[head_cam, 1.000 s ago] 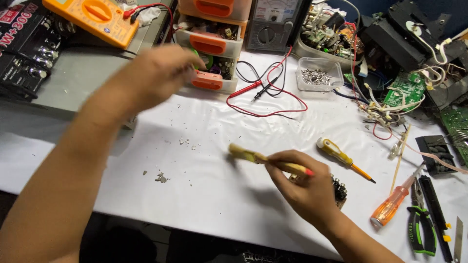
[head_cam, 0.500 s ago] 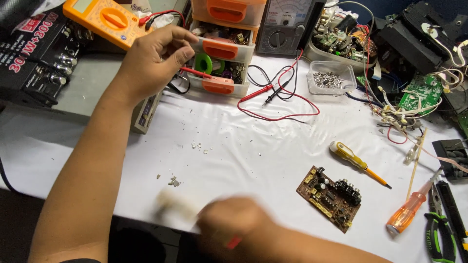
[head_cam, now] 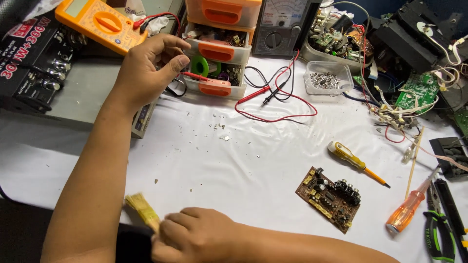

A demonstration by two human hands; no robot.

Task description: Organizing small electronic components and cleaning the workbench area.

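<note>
Fingers (head_cam: 195, 229) of our right hand (head_cam: 200, 236) are clamped round a small brush (head_cam: 142, 208) at the near table edge, bristles pointing up-left, while our left hand (head_cam: 146, 68), fingers loosely apart, reaches toward the little parts drawer (head_cam: 214, 73) just right of it.

The scene is evenly and brightly lit from above. Soft shadows are cast on the white worktop (head_cam: 234, 160) under the left hand (head_cam: 146, 73). The right hand (head_cam: 195, 236) is slightly blurred by motion near the worktop's front edge. Little glare is seen; the far left corner is left dim.
</note>
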